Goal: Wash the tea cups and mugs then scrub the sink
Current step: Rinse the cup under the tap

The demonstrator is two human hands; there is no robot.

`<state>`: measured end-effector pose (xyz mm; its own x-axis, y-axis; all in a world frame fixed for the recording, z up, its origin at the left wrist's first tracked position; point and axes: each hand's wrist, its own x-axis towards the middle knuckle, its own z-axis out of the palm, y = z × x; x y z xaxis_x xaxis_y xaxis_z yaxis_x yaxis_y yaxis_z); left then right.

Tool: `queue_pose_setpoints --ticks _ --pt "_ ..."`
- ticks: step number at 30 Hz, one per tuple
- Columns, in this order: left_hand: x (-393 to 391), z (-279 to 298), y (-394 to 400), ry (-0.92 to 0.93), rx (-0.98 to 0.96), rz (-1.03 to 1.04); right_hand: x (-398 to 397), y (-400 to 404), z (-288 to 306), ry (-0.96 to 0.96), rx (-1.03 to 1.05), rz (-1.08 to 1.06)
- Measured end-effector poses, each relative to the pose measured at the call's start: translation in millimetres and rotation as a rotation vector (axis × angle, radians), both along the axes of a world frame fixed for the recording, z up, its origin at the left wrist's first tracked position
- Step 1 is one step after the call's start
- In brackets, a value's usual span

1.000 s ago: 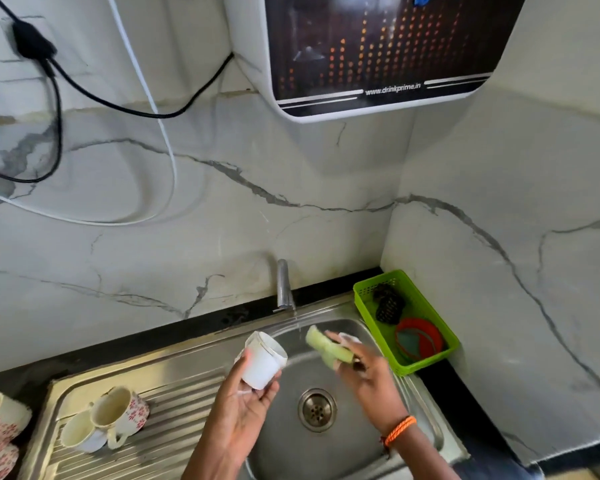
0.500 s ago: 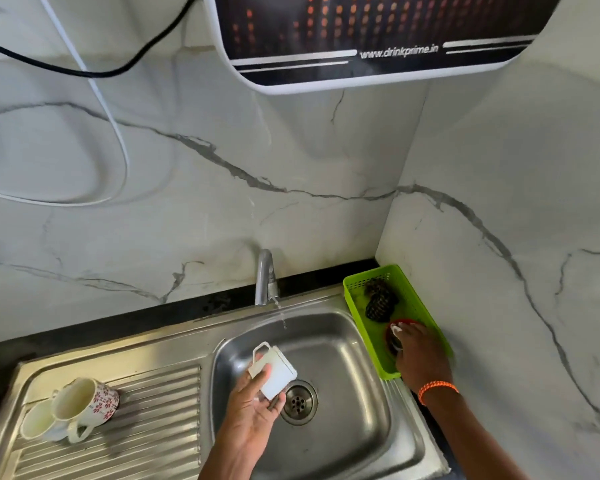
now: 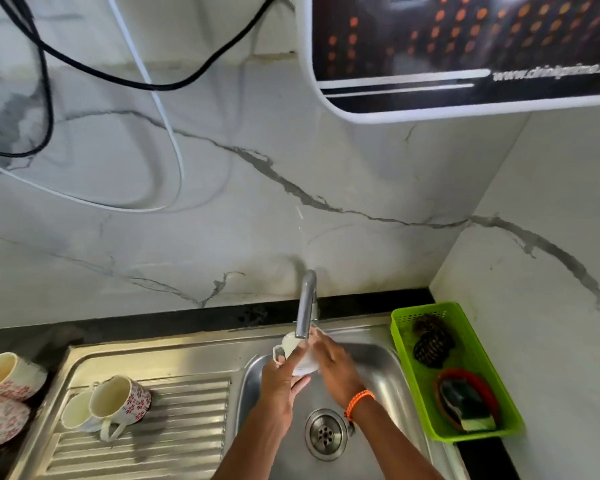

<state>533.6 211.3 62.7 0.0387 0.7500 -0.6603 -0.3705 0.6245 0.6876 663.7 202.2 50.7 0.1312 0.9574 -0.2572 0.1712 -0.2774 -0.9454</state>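
Over the steel sink, the left hand grips a white cup under the tap while the right hand rests straight-fingered against it, flowered mugs lying on the drainboard to the left.

Mugs lie on the drainboard, left of the sink. A basket sits right of it. The tap stands behind.

bright daylight | motion blur throughout | wide-angle edge bending | soft shadows
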Motion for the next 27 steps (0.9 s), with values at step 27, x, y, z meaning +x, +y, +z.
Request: queue_pose_setpoints --ticks 27 --pt "58.1 -40.1 49.8 0.116 0.111 0.000 1.9 22.4 -26.1 -0.454 0.207 -0.091"
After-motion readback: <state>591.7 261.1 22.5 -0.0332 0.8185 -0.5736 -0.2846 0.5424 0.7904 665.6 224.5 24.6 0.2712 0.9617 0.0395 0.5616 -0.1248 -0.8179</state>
